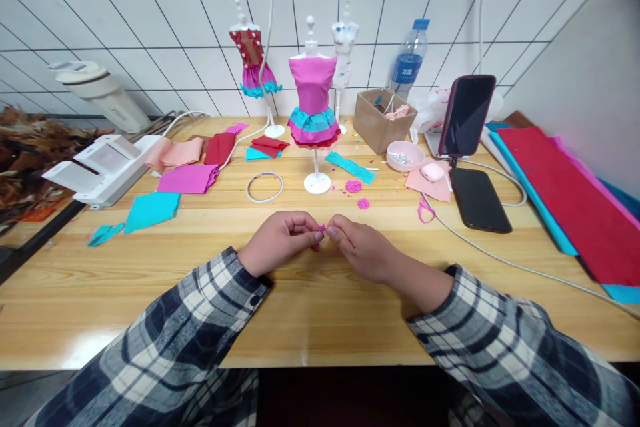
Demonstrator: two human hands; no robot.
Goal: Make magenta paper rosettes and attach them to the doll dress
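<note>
Between the fingertips of both hands is a tiny gathered piece of magenta crepe paper [323,228]. My left hand [285,238] pinches it from the left, thumb and forefinger together. From the right, my right hand [363,245] pinches at its other side, partly covering it. Two flat pleated magenta rosettes, a larger one [353,186] and a smaller one [363,203], lie just beyond the hands. Behind them stands a small dress form [313,90] on a white base, wearing a magenta bodice and a tiered turquoise, magenta and red skirt.
Two more dress forms stand by the tiled wall, one in a red top [249,50]. A cardboard box [383,123], a pink bowl [405,156], a propped phone [467,117] and a black power bank [480,200] are at right. Folded crepe paper [187,179] lies left; a cable crosses the right.
</note>
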